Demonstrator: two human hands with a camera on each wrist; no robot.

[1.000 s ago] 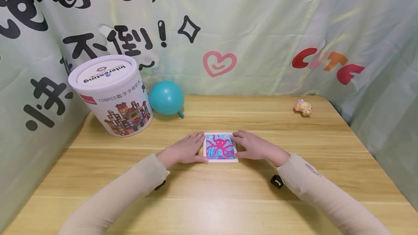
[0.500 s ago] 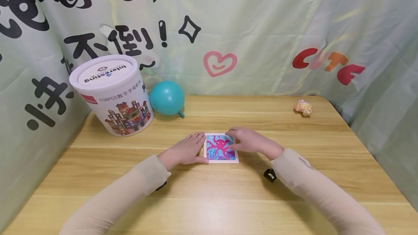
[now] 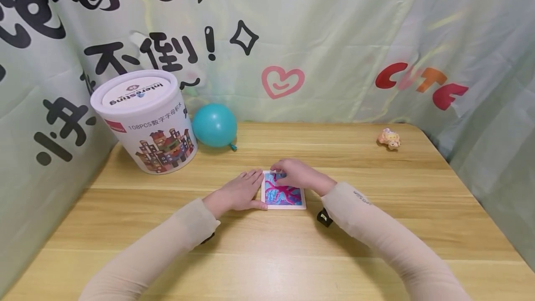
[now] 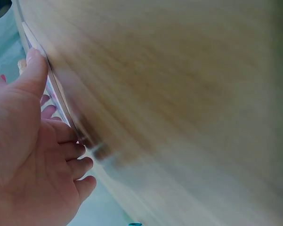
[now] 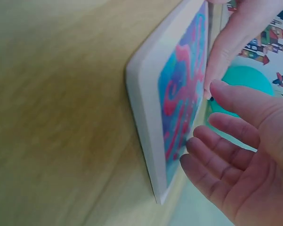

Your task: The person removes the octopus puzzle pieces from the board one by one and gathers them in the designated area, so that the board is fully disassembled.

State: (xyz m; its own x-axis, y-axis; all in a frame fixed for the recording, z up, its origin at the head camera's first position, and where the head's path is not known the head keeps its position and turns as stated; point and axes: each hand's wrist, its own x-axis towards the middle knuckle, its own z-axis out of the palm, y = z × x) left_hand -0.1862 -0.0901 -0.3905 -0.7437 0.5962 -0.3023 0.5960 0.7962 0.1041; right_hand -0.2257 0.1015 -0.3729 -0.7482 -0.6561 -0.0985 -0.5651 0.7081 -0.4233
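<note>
A white-framed square picture (image 3: 285,198) of a pink octopus on blue lies flat on the wooden table. My left hand (image 3: 239,193) lies along its left edge, fingers extended at the upper left corner and thumb at the lower left one. Over the upper part of the picture is my right hand (image 3: 297,174), its fingers slightly bent and covering the octopus's head. In the right wrist view the right hand (image 5: 245,146) has relaxed fingers near the picture's surface (image 5: 182,89); whether they touch it I cannot tell. The left wrist view shows the left hand (image 4: 37,136) against the frame's edge.
A large white lidded bucket (image 3: 146,129) stands at the back left, with a teal balloon (image 3: 215,125) beside it. A small figurine (image 3: 389,139) sits at the back right of the table (image 3: 267,254). A printed curtain (image 3: 334,45) hangs behind.
My right hand has moved left from the picture's right edge to above its upper part. My left hand and the picture have stayed in place.
</note>
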